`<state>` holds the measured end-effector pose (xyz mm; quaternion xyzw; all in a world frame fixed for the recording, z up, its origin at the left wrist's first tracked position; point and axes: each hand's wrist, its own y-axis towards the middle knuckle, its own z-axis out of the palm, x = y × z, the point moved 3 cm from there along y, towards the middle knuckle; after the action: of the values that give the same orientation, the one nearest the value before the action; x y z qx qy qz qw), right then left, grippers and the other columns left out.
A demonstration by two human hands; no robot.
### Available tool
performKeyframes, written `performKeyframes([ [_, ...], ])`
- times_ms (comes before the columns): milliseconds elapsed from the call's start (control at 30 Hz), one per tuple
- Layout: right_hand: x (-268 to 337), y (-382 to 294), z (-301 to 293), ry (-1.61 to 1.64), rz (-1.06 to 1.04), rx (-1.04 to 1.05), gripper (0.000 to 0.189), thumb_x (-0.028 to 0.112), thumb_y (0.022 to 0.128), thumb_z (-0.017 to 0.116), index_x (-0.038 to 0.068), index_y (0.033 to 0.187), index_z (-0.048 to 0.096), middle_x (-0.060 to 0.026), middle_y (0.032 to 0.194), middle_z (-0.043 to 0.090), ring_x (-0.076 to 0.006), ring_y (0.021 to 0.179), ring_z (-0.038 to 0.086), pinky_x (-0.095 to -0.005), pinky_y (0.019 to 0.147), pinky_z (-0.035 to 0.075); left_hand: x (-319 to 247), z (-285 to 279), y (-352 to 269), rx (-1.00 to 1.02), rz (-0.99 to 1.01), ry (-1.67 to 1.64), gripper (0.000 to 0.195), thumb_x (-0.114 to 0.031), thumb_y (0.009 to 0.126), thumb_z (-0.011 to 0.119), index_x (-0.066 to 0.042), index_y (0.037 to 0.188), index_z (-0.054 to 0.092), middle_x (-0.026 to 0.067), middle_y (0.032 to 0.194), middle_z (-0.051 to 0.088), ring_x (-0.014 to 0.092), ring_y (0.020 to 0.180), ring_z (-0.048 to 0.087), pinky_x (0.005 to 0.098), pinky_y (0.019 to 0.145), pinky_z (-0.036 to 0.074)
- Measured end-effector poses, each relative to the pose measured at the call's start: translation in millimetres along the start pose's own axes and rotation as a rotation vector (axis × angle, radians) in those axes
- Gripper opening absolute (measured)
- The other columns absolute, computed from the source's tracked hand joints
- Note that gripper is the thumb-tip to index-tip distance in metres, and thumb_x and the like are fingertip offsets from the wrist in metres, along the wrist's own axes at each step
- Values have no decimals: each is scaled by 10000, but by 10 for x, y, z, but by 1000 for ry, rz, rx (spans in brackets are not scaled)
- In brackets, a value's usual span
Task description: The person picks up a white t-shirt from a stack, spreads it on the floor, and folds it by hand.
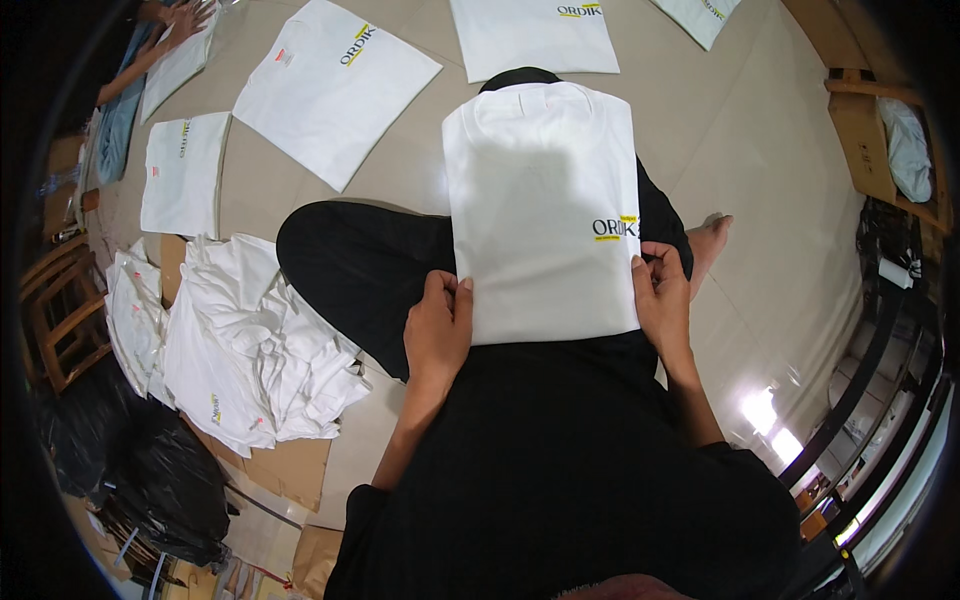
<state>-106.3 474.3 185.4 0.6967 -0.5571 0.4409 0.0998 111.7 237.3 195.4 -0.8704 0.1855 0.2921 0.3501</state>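
Note:
A folded white T-shirt (544, 285) lies across my lap, its neckline pointing away from me and a printed logo on its right side. My left hand (440, 322) pinches the left edge near the lower corner, thumb on top and fingers underneath. On the opposite edge, just below the logo, my right hand (661, 300) grips the shirt the same way, its fingertips partly hidden behind the cloth. The shirt's front is mostly flat, with slight creases near the bottom fold. A shadow falls over its middle.
Several folded white shirts (337, 97) lie spread on the tiled floor (750, 217). Left of my knee, a loose heap of white shirts (247, 345) sits on cardboard (289, 469), beside black plastic bags (157, 480). Another person's hand (184, 26) touches a shirt at upper left.

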Motion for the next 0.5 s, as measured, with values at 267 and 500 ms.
performKeyframes([
  [267, 334, 417, 11, 586, 452, 149, 406, 376, 1129, 523, 13, 1069, 696, -10, 975, 724, -85, 839, 632, -244, 804, 512, 186, 45, 461, -24, 54, -168, 418, -328, 1134, 493, 1, 907, 614, 134, 654, 554, 236, 612, 558, 381, 641, 455],
  [500, 204, 720, 203, 309, 107, 47, 348, 305, 1121, 569, 3, 984, 677, 19, 776, 645, -46, 696, 521, -245, 647, 432, 118, 213, 704, -66, 110, -457, 347, -258, 1144, 489, 14, 952, 586, 79, 687, 547, 129, 663, 480, 328, 651, 446],
])
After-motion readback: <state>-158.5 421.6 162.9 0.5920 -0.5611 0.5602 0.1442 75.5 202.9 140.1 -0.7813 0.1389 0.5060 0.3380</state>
